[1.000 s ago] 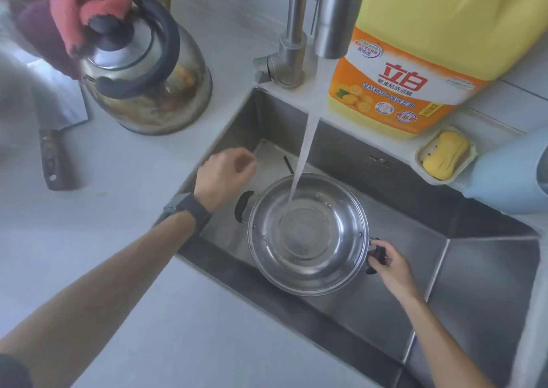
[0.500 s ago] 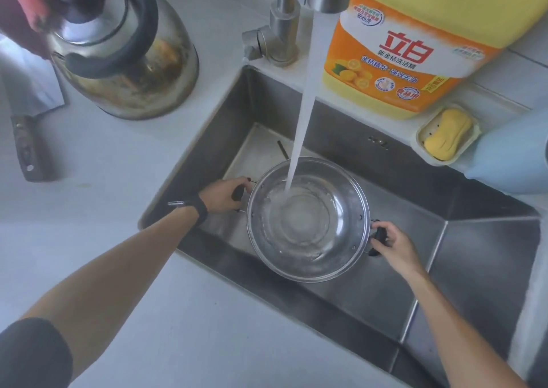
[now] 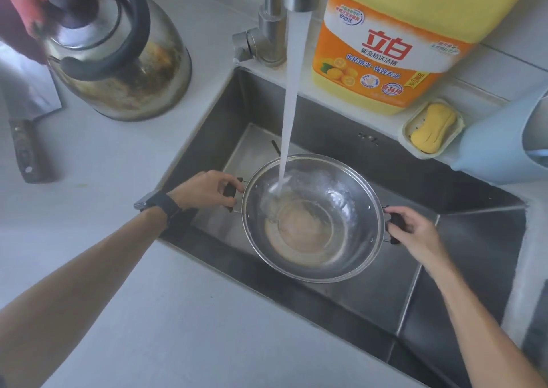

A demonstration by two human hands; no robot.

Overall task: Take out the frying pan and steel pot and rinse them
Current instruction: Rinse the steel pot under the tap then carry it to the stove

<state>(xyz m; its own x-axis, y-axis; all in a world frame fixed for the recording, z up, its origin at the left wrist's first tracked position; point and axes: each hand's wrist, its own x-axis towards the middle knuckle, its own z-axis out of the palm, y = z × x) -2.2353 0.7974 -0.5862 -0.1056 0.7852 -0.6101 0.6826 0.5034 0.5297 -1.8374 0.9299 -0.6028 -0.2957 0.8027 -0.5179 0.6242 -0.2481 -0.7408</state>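
Home kitchen, by the look of it. Noted a steel sink (image 3: 385, 156) sunk into a pale countertop (image 3: 178, 328), tap (image 3: 275, 16) running, a scorched kettle (image 3: 118, 61), dish detergent jug (image 3: 400, 31), soap (image 3: 433, 128) in its dish, cleaver (image 3: 26, 120) lying nearby.

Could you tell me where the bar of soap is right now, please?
The yellow soap lies in its dish on the ledge behind the sink, upper right, between the detergent jug and a pale blue container.

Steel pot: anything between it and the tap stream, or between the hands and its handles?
Nothing visible. The water stream falls straight into the steel pot. The left hand and right hand already grip its black side handles over the sink.
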